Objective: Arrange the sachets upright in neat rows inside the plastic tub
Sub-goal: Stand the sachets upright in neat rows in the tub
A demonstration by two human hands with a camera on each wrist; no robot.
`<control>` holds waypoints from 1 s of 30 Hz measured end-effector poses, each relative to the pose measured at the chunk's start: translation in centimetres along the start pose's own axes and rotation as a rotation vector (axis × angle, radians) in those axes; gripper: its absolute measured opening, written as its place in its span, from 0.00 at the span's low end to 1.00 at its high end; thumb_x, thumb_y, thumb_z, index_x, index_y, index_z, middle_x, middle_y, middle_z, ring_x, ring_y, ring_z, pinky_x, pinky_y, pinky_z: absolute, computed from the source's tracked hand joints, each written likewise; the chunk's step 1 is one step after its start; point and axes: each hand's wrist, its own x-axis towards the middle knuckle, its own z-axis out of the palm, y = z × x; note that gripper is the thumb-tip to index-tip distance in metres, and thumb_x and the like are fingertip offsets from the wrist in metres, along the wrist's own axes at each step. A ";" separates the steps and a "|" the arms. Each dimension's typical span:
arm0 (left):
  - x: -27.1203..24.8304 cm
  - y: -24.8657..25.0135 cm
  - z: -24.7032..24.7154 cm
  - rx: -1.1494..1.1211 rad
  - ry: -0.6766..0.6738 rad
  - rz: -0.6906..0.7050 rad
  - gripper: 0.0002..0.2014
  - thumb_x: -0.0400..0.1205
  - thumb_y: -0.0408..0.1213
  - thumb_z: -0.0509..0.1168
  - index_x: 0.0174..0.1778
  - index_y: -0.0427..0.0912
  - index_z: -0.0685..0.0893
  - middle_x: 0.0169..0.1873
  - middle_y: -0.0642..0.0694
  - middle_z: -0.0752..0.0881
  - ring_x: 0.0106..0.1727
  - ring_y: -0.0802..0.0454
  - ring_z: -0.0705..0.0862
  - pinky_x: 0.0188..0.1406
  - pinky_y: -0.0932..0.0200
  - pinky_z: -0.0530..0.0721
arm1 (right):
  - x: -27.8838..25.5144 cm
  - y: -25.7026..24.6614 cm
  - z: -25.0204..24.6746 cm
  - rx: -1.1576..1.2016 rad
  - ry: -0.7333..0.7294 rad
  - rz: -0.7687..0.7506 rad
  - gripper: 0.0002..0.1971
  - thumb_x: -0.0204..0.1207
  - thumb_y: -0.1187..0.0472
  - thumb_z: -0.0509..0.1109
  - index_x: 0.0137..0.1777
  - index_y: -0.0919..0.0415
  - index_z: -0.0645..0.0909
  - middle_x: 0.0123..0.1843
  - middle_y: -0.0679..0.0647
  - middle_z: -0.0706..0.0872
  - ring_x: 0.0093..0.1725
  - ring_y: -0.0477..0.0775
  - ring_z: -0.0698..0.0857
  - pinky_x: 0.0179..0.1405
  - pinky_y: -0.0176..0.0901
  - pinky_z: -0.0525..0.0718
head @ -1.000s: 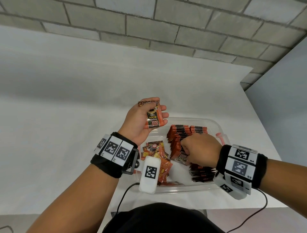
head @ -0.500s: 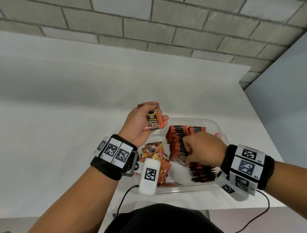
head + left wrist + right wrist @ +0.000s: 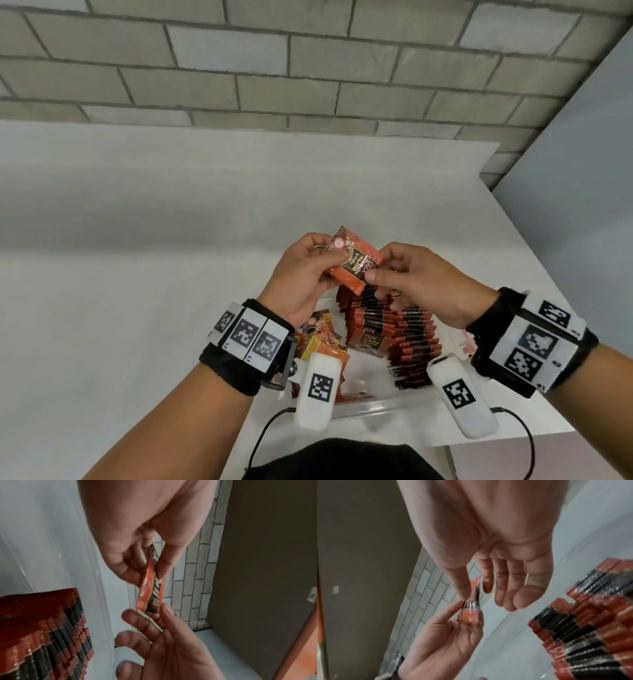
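Both hands meet above the far edge of the clear plastic tub (image 3: 370,404), sharing one orange-and-black sachet (image 3: 356,265) between them. The left hand (image 3: 301,277) pinches its upper end between thumb and fingers, while the right hand (image 3: 418,277) nips the lower corner with thumb and forefinger, the other fingers loosely spread; this looks like a handover, or a turn of the packet, so that it can be brought down on edge in the right orientation. In the left wrist view the sachet (image 3: 150,588) shows almost edge-on, thin and flat with a crimped seal, its foil glossy and slightly puckered. Below, in the tub's middle and toward its right wall, the standing sachets (image 3: 387,329) form two close rows, their orange and black top edges stepping like a deck of cards; packed against one another they keep each other upright, which is probably why each new one is added at a row's end. Against the tub's left wall lie loose sachets (image 3: 318,339), flat and overlapping, not yet sorted. The tub sits at the near edge of a smooth white table (image 3: 137,274), with a grey brick wall (image 3: 308,61) behind.
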 end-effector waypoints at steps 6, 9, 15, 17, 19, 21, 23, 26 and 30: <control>-0.5 0.4 0.5 0.186 -0.063 -0.078 0.08 0.77 0.26 0.70 0.44 0.42 0.78 0.43 0.42 0.89 0.42 0.49 0.87 0.45 0.52 0.87 | 0.3 -0.2 -0.7 0.307 0.104 -0.073 0.03 0.76 0.69 0.71 0.46 0.61 0.81 0.38 0.55 0.87 0.33 0.49 0.83 0.32 0.39 0.82; -0.7 0.6 0.2 0.295 -0.024 -0.192 0.10 0.78 0.40 0.71 0.52 0.44 0.79 0.48 0.43 0.89 0.47 0.47 0.88 0.47 0.50 0.85 | -0.2 0.0 -1.6 0.173 0.153 -0.133 0.04 0.76 0.67 0.71 0.48 0.59 0.82 0.37 0.51 0.87 0.32 0.47 0.83 0.32 0.34 0.81; -0.6 0.4 -1.2 0.225 0.032 -0.552 0.22 0.80 0.52 0.64 0.59 0.35 0.79 0.57 0.33 0.81 0.60 0.38 0.81 0.62 0.43 0.81 | -2.8 2.6 -0.3 -0.661 -0.133 -0.217 0.01 0.76 0.58 0.73 0.45 0.52 0.83 0.38 0.43 0.87 0.35 0.36 0.83 0.37 0.29 0.77; -0.3 0.0 -1.0 0.228 0.035 -0.622 0.27 0.81 0.53 0.64 0.63 0.32 0.76 0.63 0.29 0.78 0.66 0.34 0.77 0.67 0.42 0.77 | -2.8 3.7 0.8 -0.834 -0.189 -0.214 0.01 0.76 0.57 0.71 0.46 0.53 0.83 0.40 0.45 0.88 0.38 0.40 0.84 0.40 0.36 0.81; -0.1 -0.4 -0.5 0.191 0.037 -0.668 0.32 0.81 0.52 0.63 0.72 0.30 0.69 0.71 0.25 0.71 0.74 0.30 0.70 0.72 0.39 0.71 | -2.4 4.2 1.3 -0.943 -0.187 -0.221 0.01 0.75 0.58 0.70 0.44 0.54 0.82 0.39 0.45 0.87 0.39 0.45 0.84 0.40 0.40 0.82; 0.2 -0.8 0.0 0.144 0.046 -0.700 0.38 0.81 0.52 0.63 0.79 0.29 0.60 0.76 0.23 0.63 0.78 0.27 0.64 0.75 0.39 0.66 | -1.9 4.2 1.5 -0.988 -0.196 -0.213 0.04 0.75 0.59 0.69 0.39 0.54 0.79 0.36 0.45 0.84 0.37 0.46 0.81 0.32 0.36 0.75; 0.5 -1.2 0.4 0.112 0.052 -0.723 0.41 0.82 0.52 0.62 0.81 0.30 0.54 0.78 0.22 0.59 0.79 0.26 0.61 0.76 0.38 0.64 | -1.5 4.1 1.6 -1.033 -0.204 -0.204 0.09 0.75 0.60 0.69 0.34 0.52 0.74 0.32 0.44 0.77 0.33 0.45 0.76 0.28 0.34 0.67; 0.6 -1.7 0.9 0.113 0.055 -0.757 0.40 0.82 0.52 0.62 0.82 0.31 0.53 0.78 0.24 0.61 0.74 0.24 0.67 0.68 0.37 0.73 | -1.2 3.8 1.6 -1.114 -0.207 -0.177 0.10 0.74 0.61 0.69 0.34 0.54 0.72 0.33 0.45 0.75 0.35 0.49 0.76 0.27 0.36 0.67; 0.3 -2.0 1.3 0.124 0.041 -0.773 0.38 0.83 0.50 0.61 0.82 0.33 0.53 0.76 0.26 0.65 0.51 0.28 0.78 0.44 0.37 0.78 | -0.9 3.2 2.0 -1.254 -0.237 -0.142 0.15 0.75 0.61 0.68 0.30 0.54 0.67 0.33 0.49 0.76 0.35 0.54 0.79 0.24 0.37 0.70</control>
